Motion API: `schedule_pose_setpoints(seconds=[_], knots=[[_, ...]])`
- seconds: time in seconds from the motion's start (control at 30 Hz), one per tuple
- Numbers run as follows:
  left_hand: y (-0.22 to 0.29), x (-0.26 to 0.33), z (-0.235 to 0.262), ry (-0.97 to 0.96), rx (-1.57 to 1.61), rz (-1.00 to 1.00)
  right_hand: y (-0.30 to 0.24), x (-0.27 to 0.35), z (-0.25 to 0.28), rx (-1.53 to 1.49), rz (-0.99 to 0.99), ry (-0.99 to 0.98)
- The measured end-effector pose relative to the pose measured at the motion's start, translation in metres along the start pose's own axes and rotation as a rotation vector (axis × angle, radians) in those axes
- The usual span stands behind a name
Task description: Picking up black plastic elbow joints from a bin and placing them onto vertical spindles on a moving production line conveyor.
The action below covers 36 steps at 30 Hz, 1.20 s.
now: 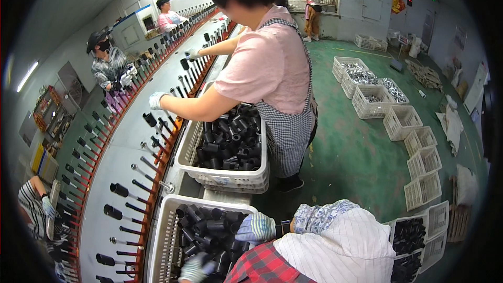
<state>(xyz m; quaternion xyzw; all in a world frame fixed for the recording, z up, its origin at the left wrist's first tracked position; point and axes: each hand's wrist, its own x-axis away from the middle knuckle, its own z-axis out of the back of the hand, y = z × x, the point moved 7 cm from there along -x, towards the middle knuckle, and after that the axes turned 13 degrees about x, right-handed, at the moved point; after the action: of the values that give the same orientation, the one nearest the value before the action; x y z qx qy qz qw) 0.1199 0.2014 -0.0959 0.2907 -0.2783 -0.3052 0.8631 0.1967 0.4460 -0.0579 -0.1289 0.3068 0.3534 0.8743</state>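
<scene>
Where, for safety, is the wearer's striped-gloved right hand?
Head view, lower centre: the right hand is by black cylindrical parts, at the right of the nearest white plastic crate.

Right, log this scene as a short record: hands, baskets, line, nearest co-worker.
Left hand: gloved, blurred, over black tubes; grip unclear
Right hand: gloved, at the same tubes; hold unclear
Near basket: white, heaped with tubes
Far basket: white, also heaped
Line: rods along a grey table, some black-capped
Co-worker: beside far basket, arms toward rods
</scene>
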Motion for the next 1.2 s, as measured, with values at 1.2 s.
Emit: schedule_pose_setpoints(seconds=[1.2], knots=[[-0.143, 0.046, 0.224, 1.323, 1.044, -0.368, -0.003, -0.001, -0.025, 0.075, 0.116, -0.163]])
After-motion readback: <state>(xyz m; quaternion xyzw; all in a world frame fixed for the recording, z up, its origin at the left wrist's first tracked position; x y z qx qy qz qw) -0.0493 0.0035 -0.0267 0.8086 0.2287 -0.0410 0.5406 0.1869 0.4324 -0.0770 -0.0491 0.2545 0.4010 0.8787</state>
